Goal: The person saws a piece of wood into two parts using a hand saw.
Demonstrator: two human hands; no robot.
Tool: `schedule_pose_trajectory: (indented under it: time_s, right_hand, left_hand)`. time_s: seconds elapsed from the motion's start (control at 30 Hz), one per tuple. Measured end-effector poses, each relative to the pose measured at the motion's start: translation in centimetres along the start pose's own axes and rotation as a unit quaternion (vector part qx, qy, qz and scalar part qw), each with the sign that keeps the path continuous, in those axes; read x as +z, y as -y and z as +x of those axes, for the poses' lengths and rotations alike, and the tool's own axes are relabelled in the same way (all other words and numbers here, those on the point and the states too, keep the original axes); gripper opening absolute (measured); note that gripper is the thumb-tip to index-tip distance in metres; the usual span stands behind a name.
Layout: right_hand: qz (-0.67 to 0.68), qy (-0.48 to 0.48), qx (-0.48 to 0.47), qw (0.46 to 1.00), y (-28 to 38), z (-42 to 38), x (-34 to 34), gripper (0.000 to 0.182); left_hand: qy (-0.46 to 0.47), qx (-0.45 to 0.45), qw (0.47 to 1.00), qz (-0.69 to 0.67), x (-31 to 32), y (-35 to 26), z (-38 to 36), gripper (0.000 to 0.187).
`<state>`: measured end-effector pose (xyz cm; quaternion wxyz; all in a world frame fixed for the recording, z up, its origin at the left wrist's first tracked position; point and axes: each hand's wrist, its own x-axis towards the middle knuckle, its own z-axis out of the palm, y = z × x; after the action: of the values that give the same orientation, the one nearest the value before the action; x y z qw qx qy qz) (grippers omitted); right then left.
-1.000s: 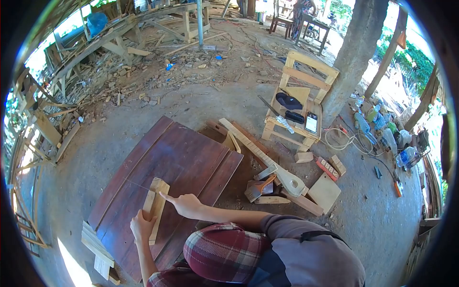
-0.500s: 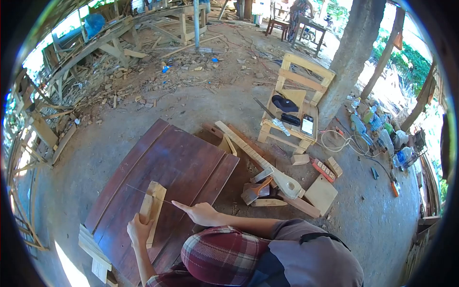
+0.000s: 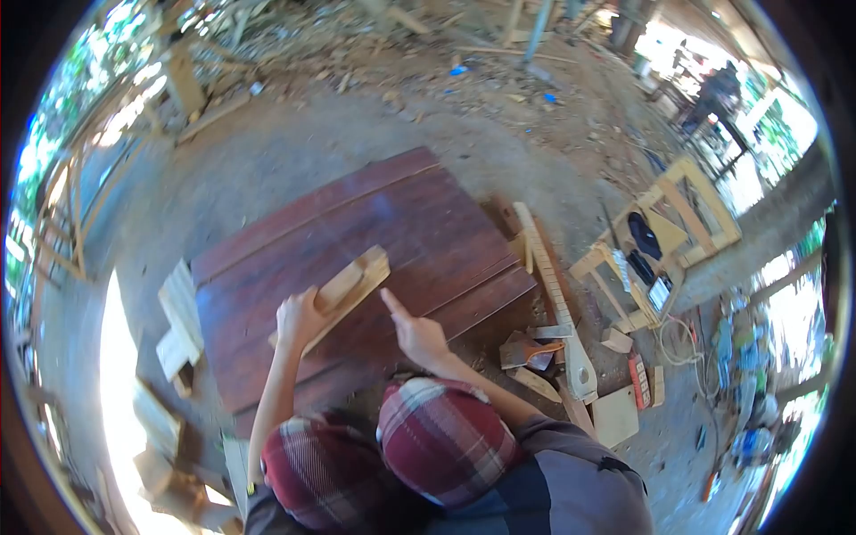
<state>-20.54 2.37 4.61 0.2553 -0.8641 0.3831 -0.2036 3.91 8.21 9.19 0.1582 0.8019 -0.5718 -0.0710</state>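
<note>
My left hand (image 3: 300,319) is closed around the near part of a light wooden piece (image 3: 361,272), which lies slantwise on a dark red-brown wooden panel (image 3: 428,214). Close to the right of its far end is my right hand (image 3: 421,341), index finger stretched out and the other fingers curled. What those curled fingers grip is too small and blurred to make out. The fingertip is apart from the wood. Both my knees, in plaid cloth, are at the panel's near edge.
Right of the panel lie a long pale wooden neck with cross-lines (image 3: 557,299), an orange-handled tool (image 3: 535,355) and a red power strip (image 3: 639,382). A wooden chair frame (image 3: 687,223) holds a cap (image 3: 642,234) and a phone (image 3: 658,294). Wood offcuts (image 3: 178,312) lie left.
My view has turned, so the panel appears rotated and further right. My right hand has drawn slightly away from the wooden piece. A thin straight line seen across the wood earlier no longer shows.
</note>
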Motion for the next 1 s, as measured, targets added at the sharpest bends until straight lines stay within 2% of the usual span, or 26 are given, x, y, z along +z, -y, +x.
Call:
schedule_pose_trajectory:
  time_s: [0.13,0.27,0.37,0.47,0.67,0.77,0.9,1.0]
  right_hand:
    - [-0.034,0.030,-0.002,0.999,-2.5,-4.8,-1.3,0.067]
    - [-0.039,0.067,0.037,0.996,-1.9,-6.1,-3.9,0.057]
    - [-0.060,0.013,-0.016,0.998,-2.1,-3.1,-3.0,0.056]
    - [-0.061,0.005,-0.045,0.997,-1.0,0.3,-1.8,0.061]
    - [-0.082,0.005,-0.007,0.997,1.2,2.9,0.0,0.060]
    - [-0.073,-0.007,-0.026,0.997,-1.1,-0.1,0.0,0.062]
    - [-0.040,0.030,0.026,0.998,-1.8,-6.0,-1.9,0.057]
    - [-0.045,0.028,0.012,0.999,-1.2,-5.2,-2.8,0.057]
  left_hand:
    - [0.004,0.007,0.999,-0.035,0.5,0.7,0.1,0.046]
    - [0.024,0.006,1.000,0.016,0.1,0.2,0.0,0.049]
    - [0.042,0.012,0.999,0.026,-0.2,0.3,0.2,0.051]
    - [0.034,0.020,0.999,0.018,0.2,0.3,-0.2,0.052]
    - [0.042,-0.009,0.998,0.042,0.7,0.4,0.0,0.054]
    - [0.047,-0.015,0.998,0.027,0.6,0.6,0.2,0.054]
    - [0.035,-0.013,0.999,0.012,1.0,0.7,0.0,0.052]
    - [0.064,0.006,0.998,0.021,0.7,0.9,0.3,0.053]
